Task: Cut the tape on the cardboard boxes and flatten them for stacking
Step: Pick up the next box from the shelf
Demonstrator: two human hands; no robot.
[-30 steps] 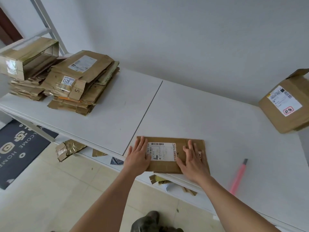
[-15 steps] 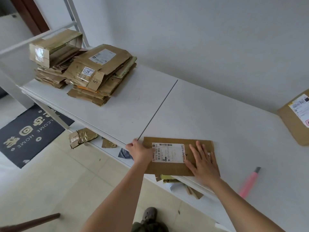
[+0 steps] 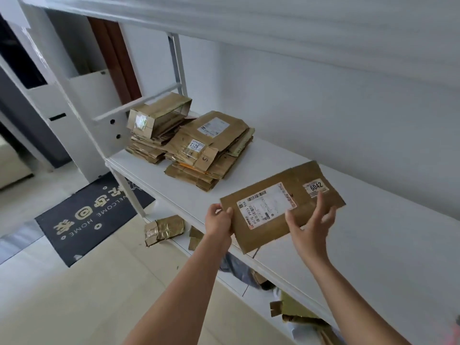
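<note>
Cardboard, flattened box [image 3: 283, 207], is now lifted off the white shelf [image 3: 373, 245] and tilted, far-right corner highest; half a second ago it lay flat on the shelf near the front edge under both palms. Left hand [image 3: 220, 221] now pinches the near-left edge, thumb on top, fingers curled under. Right hand [image 3: 310, 226] has changed from flat pressing to fingers spread and loosely bent at the near-right part of the panel; whether fingertips actually touch the cardboard, cannot tell. View has swung left and up: the pink tool and the open box on the right are out of frame, and an upper shelf [image 3: 249, 21] now shows.

Writing: white shipping label [image 3: 267, 205] on the held panel has a barcode and small print, partly readable as "P603"; rest too small. Second small sticker [image 3: 316, 187] at the far-right reads "6042".

Stack of flattened boxes [image 3: 211, 155] sits at the far-left of the shelf, well apart from the held piece; a sticker on it reads "9213", a handwritten "5" below it. A not-yet-collapsed box [image 3: 159, 115] rests on top of the left pile.

Floor: dark mat [image 3: 87, 215] reads "WELCOME HOME", upside down from this view. Cardboard scraps [image 3: 164, 229] lie under the shelf.
</note>
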